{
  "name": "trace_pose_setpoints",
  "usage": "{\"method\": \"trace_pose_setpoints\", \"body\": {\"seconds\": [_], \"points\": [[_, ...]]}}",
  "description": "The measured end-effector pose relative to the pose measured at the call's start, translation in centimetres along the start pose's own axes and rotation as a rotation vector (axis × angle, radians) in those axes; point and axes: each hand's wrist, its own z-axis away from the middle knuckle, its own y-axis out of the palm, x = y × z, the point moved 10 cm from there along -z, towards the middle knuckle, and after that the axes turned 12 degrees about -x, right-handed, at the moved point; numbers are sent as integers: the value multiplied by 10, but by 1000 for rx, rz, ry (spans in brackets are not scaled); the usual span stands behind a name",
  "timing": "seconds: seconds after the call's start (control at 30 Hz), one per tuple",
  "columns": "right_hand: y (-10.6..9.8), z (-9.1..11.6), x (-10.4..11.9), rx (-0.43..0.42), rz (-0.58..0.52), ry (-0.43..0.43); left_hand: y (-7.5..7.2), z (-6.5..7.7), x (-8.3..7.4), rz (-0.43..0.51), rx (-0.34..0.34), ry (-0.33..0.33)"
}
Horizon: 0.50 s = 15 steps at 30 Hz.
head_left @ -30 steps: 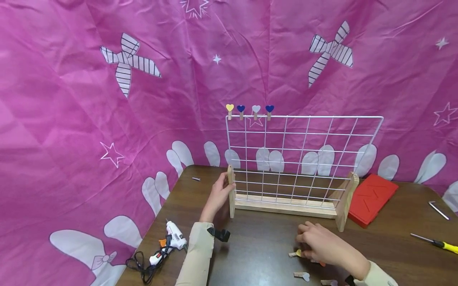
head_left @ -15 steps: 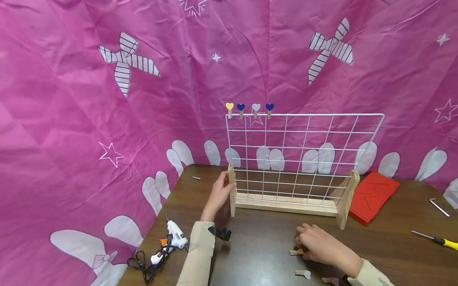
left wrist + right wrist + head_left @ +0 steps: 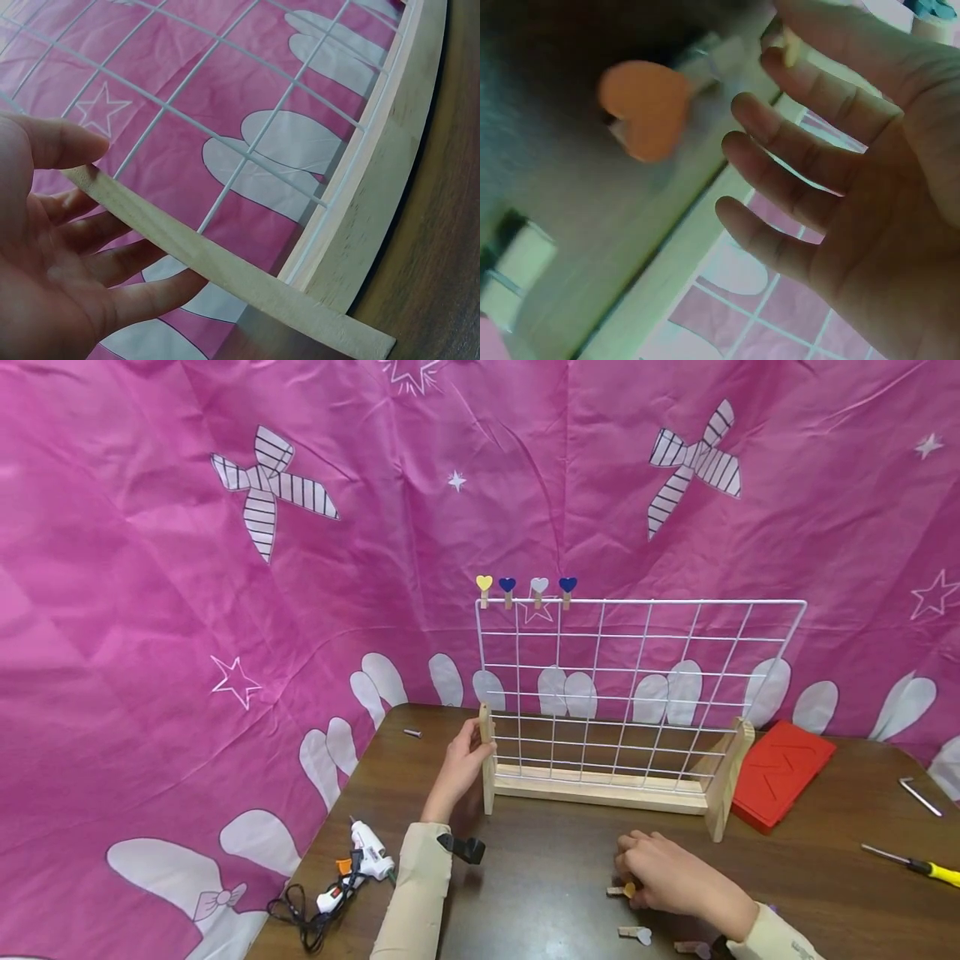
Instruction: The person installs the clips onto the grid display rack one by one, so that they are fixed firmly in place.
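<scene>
A white wire grid (image 3: 652,602) stands upright in a wooden stand (image 3: 600,792). Along its top left edge sit heart clothespins: yellow (image 3: 484,582), blue (image 3: 507,585), white (image 3: 539,585) and blue (image 3: 567,584). My left hand (image 3: 456,770) grips the stand's left wooden upright (image 3: 202,259), thumb on one side and fingers on the other. Low over the table, my right hand (image 3: 667,872) pinches a yellow heart clothespin (image 3: 617,891) between thumb and index finger, mostly hidden in the right wrist view. An orange heart clothespin (image 3: 652,112) lies close to that hand.
White (image 3: 637,934) and pale pink (image 3: 692,949) heart clothespins lie at the table's front. A corded glue gun (image 3: 367,853) lies left, near a small screw (image 3: 412,732). Right of the stand are a red box (image 3: 783,768), a hex key (image 3: 918,797) and a screwdriver (image 3: 930,870).
My right hand has shifted slightly left and down at the yellow heart clothespin, covering the orange one in the head view. My left hand has stayed on the upright.
</scene>
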Motion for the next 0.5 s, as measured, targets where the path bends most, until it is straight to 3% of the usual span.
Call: {"method": "trace_pose_setpoints", "body": {"seconds": [0.17, 0.33, 0.5], "points": [[-28, -6, 4, -105, -85, -7, 0, 1, 2, -13, 2, -5], [-64, -15, 6, -257, -54, -15, -1, 0, 1, -29, 1, -23], [-89, -22, 6, -341, -136, -3, -2, 6, -20, -10, 18, -16]]}}
